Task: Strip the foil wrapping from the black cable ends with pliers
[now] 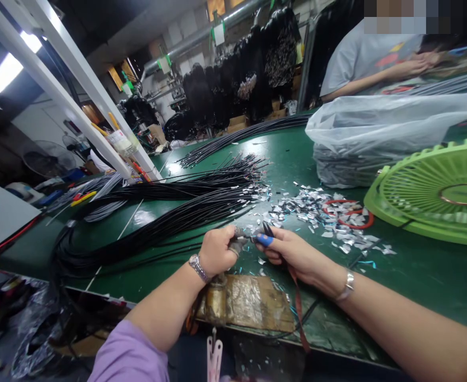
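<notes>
My left hand (216,249) is closed around the end of a black cable (165,225) from the bundle lying across the green table (416,265). My right hand (292,254) is closed on a small blue-handled cutting tool (264,237), its tip right at the cable end between my hands. A brownish strap (297,302) hangs down from my right hand. Both wrists carry metal bands. Silvery foil scraps (316,209) are strewn just beyond my hands.
A green fan grille (435,196) lies at the right, with a clear plastic bag (384,132) of parts behind it. A worn taped pad (249,302) sits at the table edge. Another person's arm (376,77) rests at the far right. More cable bundles (233,140) lie further back.
</notes>
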`<state>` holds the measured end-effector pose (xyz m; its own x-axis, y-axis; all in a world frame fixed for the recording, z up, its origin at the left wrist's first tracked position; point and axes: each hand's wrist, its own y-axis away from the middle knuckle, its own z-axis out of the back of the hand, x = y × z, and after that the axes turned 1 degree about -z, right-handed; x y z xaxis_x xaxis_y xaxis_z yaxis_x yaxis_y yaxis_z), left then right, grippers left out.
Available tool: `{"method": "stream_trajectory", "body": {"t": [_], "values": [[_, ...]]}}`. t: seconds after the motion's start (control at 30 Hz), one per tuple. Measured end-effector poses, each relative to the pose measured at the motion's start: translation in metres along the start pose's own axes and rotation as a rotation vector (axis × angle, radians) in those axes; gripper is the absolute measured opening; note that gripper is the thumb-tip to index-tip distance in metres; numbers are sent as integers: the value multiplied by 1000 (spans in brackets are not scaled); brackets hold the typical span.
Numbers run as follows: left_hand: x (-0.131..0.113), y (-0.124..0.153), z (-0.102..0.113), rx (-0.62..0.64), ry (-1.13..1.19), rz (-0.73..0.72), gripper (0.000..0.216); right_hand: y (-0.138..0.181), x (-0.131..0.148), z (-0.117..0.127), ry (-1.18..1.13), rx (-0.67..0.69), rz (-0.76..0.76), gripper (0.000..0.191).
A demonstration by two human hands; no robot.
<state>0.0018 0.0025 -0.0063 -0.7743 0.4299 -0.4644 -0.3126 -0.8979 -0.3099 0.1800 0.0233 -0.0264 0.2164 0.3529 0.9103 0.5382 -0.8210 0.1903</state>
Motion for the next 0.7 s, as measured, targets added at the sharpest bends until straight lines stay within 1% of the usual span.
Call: {"method": "stream_trajectory", "body": {"t": [0.17, 0.27, 0.3, 0.37, 0.43, 0.5, 0.6, 0.7], "values": [[2, 0, -1, 25, 120, 24, 11, -1, -2, 1, 4, 27, -3, 38], [2, -1, -1, 31, 154, 8, 11, -2, -3, 3, 105, 35, 33, 36], [2, -1, -1, 27, 151, 13, 10, -2, -4, 5, 189, 18, 77, 35], [1, 0, -1, -2, 109, 40, 8, -2, -3, 8, 434, -57, 226, 31], [0, 1, -1, -46, 21, 70, 5, -1, -2, 11, 698, -154, 402, 27], [-1, 2, 0, -76, -82, 82, 7, 1, -1, 12, 892, -219, 531, 23], [-2, 4, 0, -82, -225, 64, 14, 5, -2, 10, 1061, -255, 625, 19], [-3, 5, 0, -74, -321, 31, 21, 7, -5, 6, 1156, -258, 650, 14]]}}
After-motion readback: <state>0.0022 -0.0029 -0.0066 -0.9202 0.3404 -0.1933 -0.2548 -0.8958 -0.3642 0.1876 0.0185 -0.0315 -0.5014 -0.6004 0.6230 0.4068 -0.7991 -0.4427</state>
